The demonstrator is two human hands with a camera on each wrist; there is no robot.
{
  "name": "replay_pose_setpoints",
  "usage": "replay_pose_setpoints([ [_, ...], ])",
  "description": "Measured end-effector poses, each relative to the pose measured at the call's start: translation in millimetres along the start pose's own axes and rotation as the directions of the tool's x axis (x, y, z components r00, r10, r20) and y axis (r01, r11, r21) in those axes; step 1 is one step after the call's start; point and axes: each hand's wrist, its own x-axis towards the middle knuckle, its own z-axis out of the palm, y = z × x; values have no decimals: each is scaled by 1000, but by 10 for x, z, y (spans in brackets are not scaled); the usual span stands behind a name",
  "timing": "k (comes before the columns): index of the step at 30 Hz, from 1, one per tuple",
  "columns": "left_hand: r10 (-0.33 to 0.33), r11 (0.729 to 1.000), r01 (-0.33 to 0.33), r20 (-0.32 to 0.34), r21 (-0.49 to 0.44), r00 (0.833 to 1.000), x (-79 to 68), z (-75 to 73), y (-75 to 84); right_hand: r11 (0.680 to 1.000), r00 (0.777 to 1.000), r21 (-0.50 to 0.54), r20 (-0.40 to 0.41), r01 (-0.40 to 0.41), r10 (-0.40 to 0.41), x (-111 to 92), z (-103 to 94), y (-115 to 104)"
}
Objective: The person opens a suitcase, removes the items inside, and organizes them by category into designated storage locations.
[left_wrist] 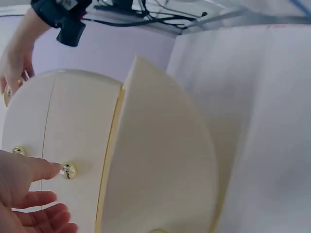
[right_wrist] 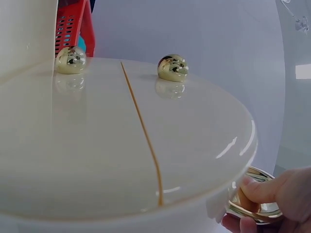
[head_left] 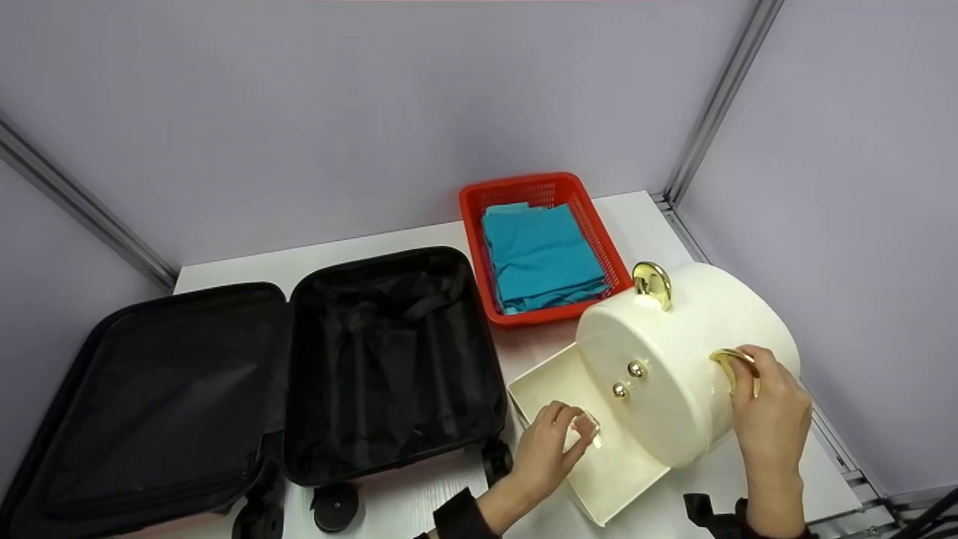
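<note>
A white drum-shaped box with gold fittings lies at the right, its front facing the suitcase. My right hand grips the gold handle on the drum's side, thumb pressed against it in the right wrist view. A white drawer stands pulled out below two round gold knobs. Over this drawer my left hand has a small clear, pink-tinted piece between thumb and fingertips. In the left wrist view that piece does not show; the thumb overlaps a knob, other fingers bent below.
An open black suitcase fills the left and middle of the white table. Behind the drum, a red basket holds folded turquoise cloth. A second gold handle sticks up from the drum. Grey panels enclose the table.
</note>
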Motion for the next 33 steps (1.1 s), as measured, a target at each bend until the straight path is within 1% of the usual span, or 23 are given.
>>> replay_pose_setpoints([
  [3,-5,998,3,-28,-60,1000,-133,-19,-32,1000,1000,4,-3,1,-1,4,-3,1],
  [9,-36,993,34,-13,-112,999,-379,3,-144,1000,1000,-1,1,-2,2,8,3,4],
  [13,-42,989,33,-64,-146,997,-504,47,-189,1000,1000,3,2,5,-5,7,4,6],
  [16,-59,985,42,-101,-166,993,-580,78,-216,1000,1000,6,-2,12,-12,5,7,5],
  [19,-93,981,76,-94,-178,991,-647,106,-241,1000,1000,4,-5,13,-13,3,9,3],
  [22,-125,972,108,-66,-210,990,-700,133,-267,1000,1000,-2,-4,9,-9,1,8,0],
  [24,-134,965,120,-48,-233,990,-725,147,-281,1000,1000,-5,-2,5,-5,2,7,-1],
  [26,-125,961,112,-33,-252,992,-741,163,-295,1000,1000,-6,-1,-1,1,2,5,-1],
  [28,-108,965,98,-25,-244,994,-752,175,-306,1000,1000,-5,1,-9,9,3,4,-2],
  [29,-96,971,89,-23,-221,995,-755,178,-310,1000,1000,-4,2,-11,11,4,3,-3],
  [31,-68,987,64,-16,-149,998,-764,189,-317,1000,1000,-2,2,-13,13,4,2,-4],
  [33,-37,999,37,-1,-36,999,-771,199,-321,1000,1000,0,2,-10,10,5,2,-5],
])
